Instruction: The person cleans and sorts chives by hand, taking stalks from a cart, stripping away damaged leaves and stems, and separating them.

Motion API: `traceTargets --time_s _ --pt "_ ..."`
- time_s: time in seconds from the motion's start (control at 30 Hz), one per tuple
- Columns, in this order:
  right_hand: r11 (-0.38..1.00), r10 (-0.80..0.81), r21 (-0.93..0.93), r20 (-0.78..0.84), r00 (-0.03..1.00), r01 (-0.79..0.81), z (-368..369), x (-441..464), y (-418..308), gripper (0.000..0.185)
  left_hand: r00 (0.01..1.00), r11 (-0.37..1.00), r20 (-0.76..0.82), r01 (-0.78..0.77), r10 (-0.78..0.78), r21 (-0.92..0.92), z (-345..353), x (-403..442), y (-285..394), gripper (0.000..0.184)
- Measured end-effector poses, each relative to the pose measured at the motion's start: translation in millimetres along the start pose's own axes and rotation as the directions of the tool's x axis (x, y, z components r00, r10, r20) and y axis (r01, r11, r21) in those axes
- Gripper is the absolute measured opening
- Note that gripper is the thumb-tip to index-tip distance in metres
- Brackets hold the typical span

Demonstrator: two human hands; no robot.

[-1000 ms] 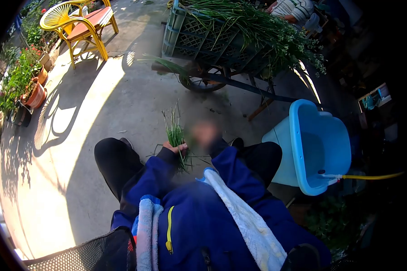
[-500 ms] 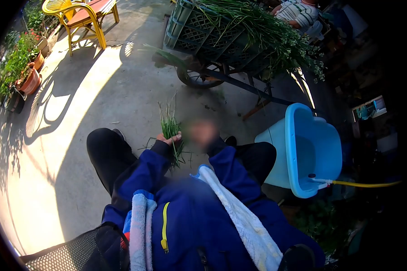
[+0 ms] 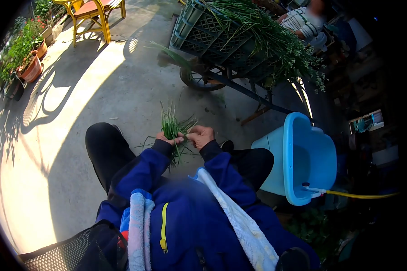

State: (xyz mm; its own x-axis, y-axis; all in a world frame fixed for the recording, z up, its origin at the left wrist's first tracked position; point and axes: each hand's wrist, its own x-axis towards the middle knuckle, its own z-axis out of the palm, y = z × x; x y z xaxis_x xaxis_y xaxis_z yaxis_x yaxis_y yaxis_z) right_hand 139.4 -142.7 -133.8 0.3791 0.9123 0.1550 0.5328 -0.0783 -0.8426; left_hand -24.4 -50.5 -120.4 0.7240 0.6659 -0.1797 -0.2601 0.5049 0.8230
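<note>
My left hand [image 3: 169,139] is closed around a bunch of thin green stalks [image 3: 170,123], which look like chives or grass. The blades point up and away from me, and some hang below the hand. Right beside it, my right hand [image 3: 202,137] has thumb and fingers pinched together on several stalks at the right edge of the bunch. Its fingertips nearly meet those of my left hand. A few loose stalks [image 3: 178,159] are under and around my hands, above the concrete floor.
A wheeled cart bears a green plastic crate [image 3: 208,34] heaped with long greens [image 3: 276,36]. At right stands a blue tub [image 3: 276,156] with a yellow hose [image 3: 362,194]. Potted plants [image 3: 30,70] and a yellow chair [image 3: 105,22] are at left. Another person [image 3: 303,22] is behind the cart.
My right hand, blurred before and a little apart, has come left to the bunch and now pinches stalks at its edge. My left hand keeps its hold. The view has shifted slightly.
</note>
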Motion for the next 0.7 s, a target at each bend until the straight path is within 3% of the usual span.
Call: traceTargets --time_s 0.17,0.37,0.5,0.57,0.7 --pt "0.951 0.165 0.267 -0.027 0.986 -0.152 6 -2 -8 0.008 0.999 0.985 -0.052 0.014 -0.005 0.171 8 -4 5 0.016" --pt "0.972 0.05 0.227 0.049 0.998 -0.059 -2 0 -29 0.008 0.994 0.989 -0.008 -0.103 0.105 0.101 4 0 -4 0.017" --pt "0.961 -0.052 0.275 0.05 0.997 0.036 -3 1 -47 0.01 0.986 0.959 -0.05 -0.141 0.158 0.244 7 -1 -3 0.016" --pt "0.95 -0.044 0.311 0.058 0.997 0.024 -1 -1 -44 0.011 0.988 0.948 -0.043 -0.131 0.15 0.289 10 -4 5 0.017" --pt "0.905 0.102 0.399 0.13 0.986 -0.146 1 -4 -32 0.011 0.984 0.945 -0.063 -0.14 0.165 0.295 6 0 -5 0.018"
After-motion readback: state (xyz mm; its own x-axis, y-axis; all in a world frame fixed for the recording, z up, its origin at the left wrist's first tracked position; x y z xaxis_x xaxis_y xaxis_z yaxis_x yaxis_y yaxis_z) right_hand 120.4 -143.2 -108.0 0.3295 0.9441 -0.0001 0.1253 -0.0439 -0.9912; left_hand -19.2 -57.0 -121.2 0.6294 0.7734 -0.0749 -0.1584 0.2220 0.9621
